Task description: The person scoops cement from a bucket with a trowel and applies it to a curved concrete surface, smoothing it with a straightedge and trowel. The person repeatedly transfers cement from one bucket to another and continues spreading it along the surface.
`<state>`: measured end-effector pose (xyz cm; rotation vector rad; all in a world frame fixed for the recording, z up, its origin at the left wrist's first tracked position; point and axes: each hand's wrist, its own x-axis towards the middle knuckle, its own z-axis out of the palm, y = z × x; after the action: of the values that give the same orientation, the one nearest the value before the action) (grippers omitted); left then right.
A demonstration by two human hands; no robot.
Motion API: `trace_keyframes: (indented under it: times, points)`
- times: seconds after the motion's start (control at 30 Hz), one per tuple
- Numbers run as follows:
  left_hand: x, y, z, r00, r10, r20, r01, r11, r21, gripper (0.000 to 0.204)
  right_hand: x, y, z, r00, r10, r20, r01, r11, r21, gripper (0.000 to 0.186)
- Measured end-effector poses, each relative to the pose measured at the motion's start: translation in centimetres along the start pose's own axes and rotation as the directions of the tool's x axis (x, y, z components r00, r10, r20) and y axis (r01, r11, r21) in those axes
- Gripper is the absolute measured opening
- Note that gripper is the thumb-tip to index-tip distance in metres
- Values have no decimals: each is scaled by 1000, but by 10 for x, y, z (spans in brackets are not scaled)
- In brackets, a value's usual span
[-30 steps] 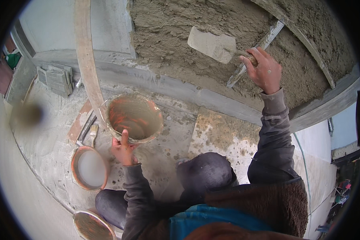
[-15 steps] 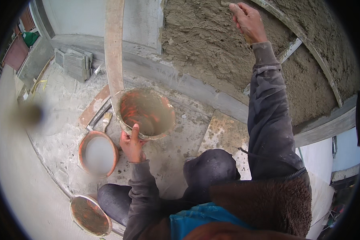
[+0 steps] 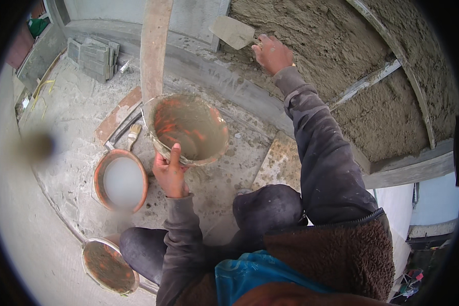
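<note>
My left hand [image 3: 171,173] grips the near rim of an orange bucket [image 3: 215,137] with its thumb over the edge. Grey mortar coats the bucket's inside, and its mouth tilts toward me. Up at the wall, my right hand [image 3: 274,55] is closed round the handle of a trowel [image 3: 233,32]. The trowel's flat, mortar-smeared blade points left, in front of the lower left edge of the rough, wet mortar layer [image 3: 311,43]. Most of the handle is hidden in my fingers.
An orange bucket of cloudy water [image 3: 123,183] stands at left, a paintbrush [image 3: 133,136] by its rim. Nearer me is another mortar-smeared bucket [image 3: 109,266]. Grey slabs [image 3: 94,57] are stacked at the back left. A long board [image 3: 154,46] rises behind the held bucket. Pale strips [image 3: 370,82] cross the mortar.
My right hand has come down and left along the wall, bringing the trowel blade into view. My left hand still holds the bucket, which sits slightly higher in the picture.
</note>
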<state>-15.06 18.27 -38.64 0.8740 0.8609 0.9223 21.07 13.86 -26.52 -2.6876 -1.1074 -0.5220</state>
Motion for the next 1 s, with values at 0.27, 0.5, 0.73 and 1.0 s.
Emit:
trace_keyframes:
  times: [0.27, 0.5, 0.73, 1.0]
  points:
    - [4, -3, 0, 1000, -8, -1, 8, 998, -58, 27, 11, 11, -14, 995, 70, -71, -73, 997, -28, 43]
    - [4, 0, 4, 1000, -6, 14, 6, 999, -34, 28, 11, 45, -47, 972, 54, -230, -68, 996, -52, 43]
    - [7, -6, 4, 999, 7, 43, -5, 999, -50, 31, -23, 34, -126, 948, -93, -306, 93, 996, -17, 37]
    - [5, -7, -3, 1000, 28, -4, -28, 1000, 0, 27, -12, 18, -202, 740, -666, 97, 219, 375, 901, 31]
